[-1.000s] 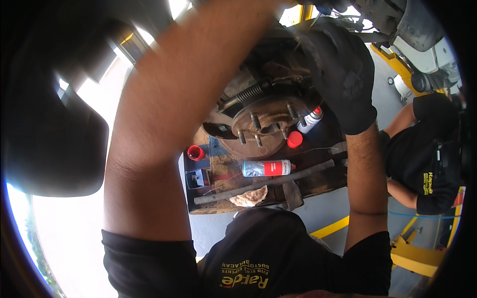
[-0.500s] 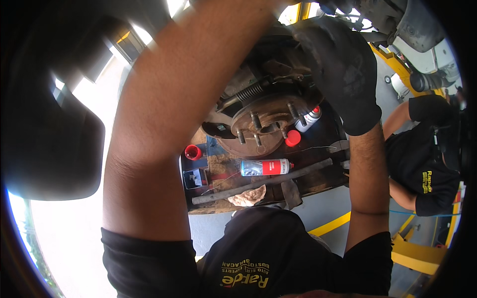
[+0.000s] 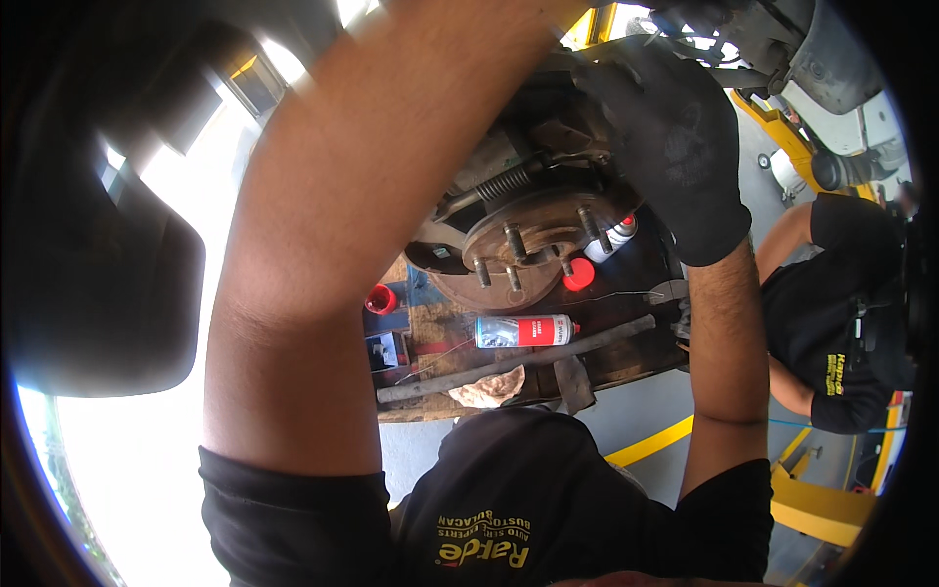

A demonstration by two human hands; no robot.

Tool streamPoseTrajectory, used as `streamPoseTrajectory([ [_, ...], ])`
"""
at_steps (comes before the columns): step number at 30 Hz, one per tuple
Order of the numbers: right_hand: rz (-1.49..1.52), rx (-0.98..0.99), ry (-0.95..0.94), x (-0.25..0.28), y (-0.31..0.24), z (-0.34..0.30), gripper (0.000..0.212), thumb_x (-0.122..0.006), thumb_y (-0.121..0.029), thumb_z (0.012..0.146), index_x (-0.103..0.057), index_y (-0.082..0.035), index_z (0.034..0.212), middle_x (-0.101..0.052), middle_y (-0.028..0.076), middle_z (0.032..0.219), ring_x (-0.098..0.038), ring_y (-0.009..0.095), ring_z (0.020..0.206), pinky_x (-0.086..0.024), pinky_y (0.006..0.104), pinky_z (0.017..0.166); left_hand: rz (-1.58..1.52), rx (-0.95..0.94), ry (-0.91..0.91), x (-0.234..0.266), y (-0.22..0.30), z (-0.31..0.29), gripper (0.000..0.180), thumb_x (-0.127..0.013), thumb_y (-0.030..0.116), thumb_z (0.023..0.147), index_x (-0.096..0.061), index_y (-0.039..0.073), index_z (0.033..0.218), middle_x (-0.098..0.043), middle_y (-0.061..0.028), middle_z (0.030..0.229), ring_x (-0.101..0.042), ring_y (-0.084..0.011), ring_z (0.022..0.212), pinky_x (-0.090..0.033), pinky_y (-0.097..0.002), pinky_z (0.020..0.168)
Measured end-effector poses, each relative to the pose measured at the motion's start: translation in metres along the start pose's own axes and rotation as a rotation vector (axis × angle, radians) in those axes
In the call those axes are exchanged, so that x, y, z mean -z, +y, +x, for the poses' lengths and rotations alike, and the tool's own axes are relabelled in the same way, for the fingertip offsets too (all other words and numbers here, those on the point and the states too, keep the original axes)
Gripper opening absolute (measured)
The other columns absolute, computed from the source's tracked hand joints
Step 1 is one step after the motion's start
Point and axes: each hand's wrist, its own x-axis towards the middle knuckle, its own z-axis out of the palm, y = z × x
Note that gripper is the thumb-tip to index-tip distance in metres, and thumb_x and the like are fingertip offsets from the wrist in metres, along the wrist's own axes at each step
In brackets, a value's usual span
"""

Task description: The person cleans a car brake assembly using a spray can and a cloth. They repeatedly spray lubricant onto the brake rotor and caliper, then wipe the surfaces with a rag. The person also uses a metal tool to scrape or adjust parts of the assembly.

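My right hand [image 3: 680,152], in a black glove, is at the upper right side of a rusty wheel hub [image 3: 538,235] with several studs. Its fingers are bent inward over the brake parts, and what they grip is hidden. A coil spring [image 3: 507,183] and a brake shoe show above the hub flange. My left forearm [image 3: 323,196] crosses over the left of the assembly toward the top edge, where my left hand is out of sight.
Below the hub, a wooden surface [image 3: 430,328] bears a spray can [image 3: 523,331], a long grey bar [image 3: 509,360], a crumpled rag [image 3: 489,387] and red caps [image 3: 578,275]. Another can [image 3: 614,238] lies behind. A co-worker [image 3: 831,303] is at right, near yellow lift parts [image 3: 822,504].
The hub, studs and spring have shifted slightly to the right. My right hand has stayed nearly in place; the can and bar below lie as before.
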Motion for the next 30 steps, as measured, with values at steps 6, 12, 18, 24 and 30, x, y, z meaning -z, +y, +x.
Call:
streamPoseTrajectory([
  [6,0.022,-0.02,0.035,-0.003,0.0,-0.002,0.019,-0.078,-0.015,0.086,-0.077,-0.017,0.105,-0.071,0.0,0.103,-0.072,0.026,0.092,-0.058,0.0422,0.081,0.014,0.043,-0.022,0.0,0.008,-0.001,0.035,-0.05,0.022,0.106,-0.066,0.002,0.083,-0.067,-0.0065,0.071,-0.067,-0.0159,0.059,-0.053,-0.0364,0.057],
  [12,0.041,-0.024,0.044,-0.003,0.001,-0.002,0.022,-0.078,-0.012,0.084,-0.077,-0.018,0.105,-0.07,0.002,0.102,-0.072,0.027,0.093,-0.058,0.0434,0.082,-0.163,0.1,-0.013,-0.002,0.002,0.001,0.031,-0.053,0.021,0.106,-0.067,0.002,0.084,-0.067,-0.0068,0.072,-0.067,-0.0156,0.059,-0.053,-0.0352,0.057],
  [18,0.061,0.008,0.093,0.013,-0.007,-0.001,0.027,-0.077,-0.008,0.084,-0.079,-0.017,0.109,-0.072,0.002,0.109,-0.071,0.027,0.1,-0.057,0.0427,0.088,0.26,-0.327,0.013,-0.001,-0.017,0.004,0.028,-0.052,0.02,0.106,-0.068,0.002,0.09,-0.07,-0.0071,0.077,-0.07,-0.0174,0.061,-0.055,-0.0347,0.059],
  [24,0.151,0.003,0.265,0.025,-0.015,-0.003,0.028,-0.081,-0.007,0.081,-0.079,-0.016,0.108,-0.073,0.001,0.109,-0.072,0.027,0.095,-0.058,0.0411,0.083,-0.126,0.071,-0.124,0.009,0.002,0.001,0.031,-0.054,0.023,0.106,-0.067,0.0,0.09,-0.069,-0.009,0.073,-0.07,-0.0206,0.058,-0.055,-0.0367,0.054],
  [30,0.692,-0.452,0.306,0.051,-0.044,-0.079,0.028,-0.078,0.006,0.084,-0.077,-0.002,0.111,-0.074,0.014,0.112,-0.076,0.027,0.092,-0.061,0.0369,0.08,-0.149,0.286,-0.078,0.007,0.024,0.001,0.034,-0.059,0.027,0.105,-0.067,0.0,0.086,-0.066,-0.0092,0.068,-0.067,-0.0205,0.055,-0.052,-0.0378,0.047],
])
